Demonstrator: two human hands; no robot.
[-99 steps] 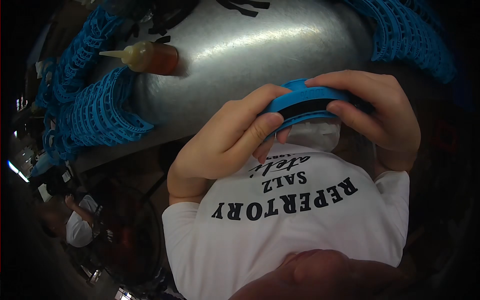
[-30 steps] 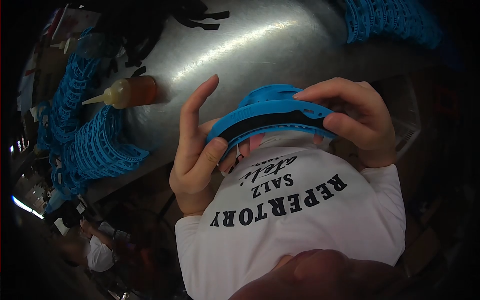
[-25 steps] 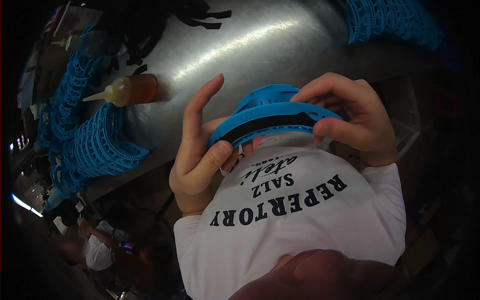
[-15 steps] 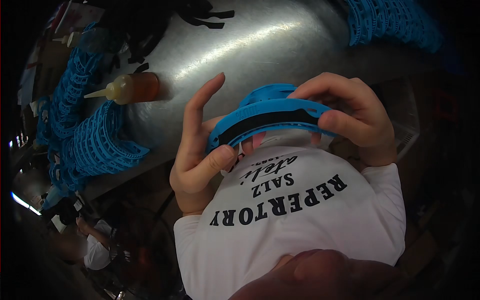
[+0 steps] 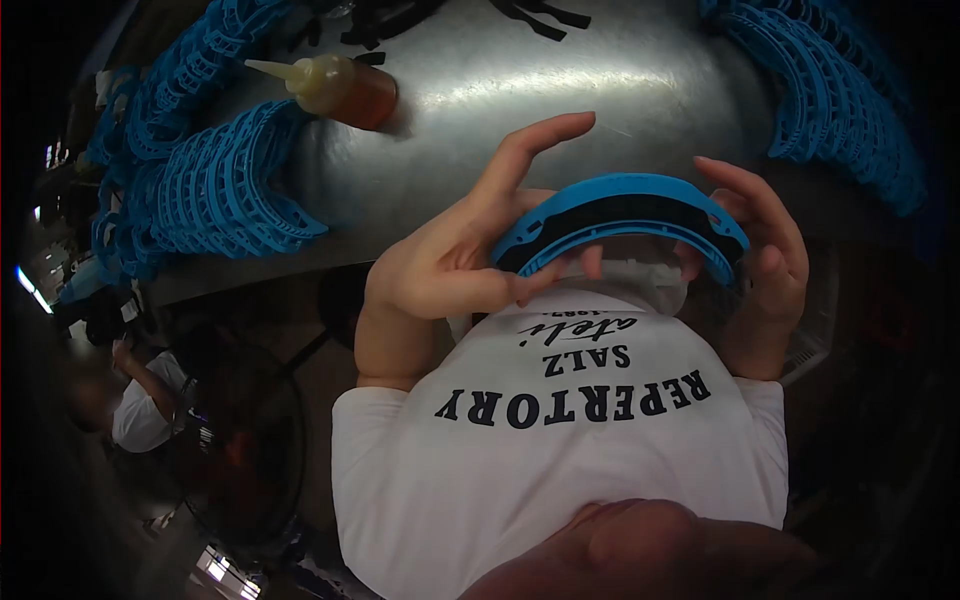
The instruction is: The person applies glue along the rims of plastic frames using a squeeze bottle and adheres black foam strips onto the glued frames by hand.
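A curved blue plastic frame (image 5: 630,184), shaped like the brow of a visor, is held in front of my chest. A black strip (image 5: 625,212) runs along the face turned towards me. My left hand (image 5: 455,250) grips the left end, thumb at the lower edge, index finger stretched out away from it. At the other end, my right hand (image 5: 770,245) has its fingers curled round the frame, with one finger raised clear. Parts of both hands' fingers are hidden behind the frame.
On the metal table (image 5: 480,130) lies a squeeze bottle (image 5: 345,92) of amber liquid. Rows of similar blue frames (image 5: 225,185) stand at left, with another stack (image 5: 835,100) at right. Black strips (image 5: 545,15) lie at the back. Another person (image 5: 150,400) sits at lower left.
The blue frame has turned in my hands, so its lettered side no longer shows and the black strip faces me more. My right index finger has lifted off. The whole view has shifted.
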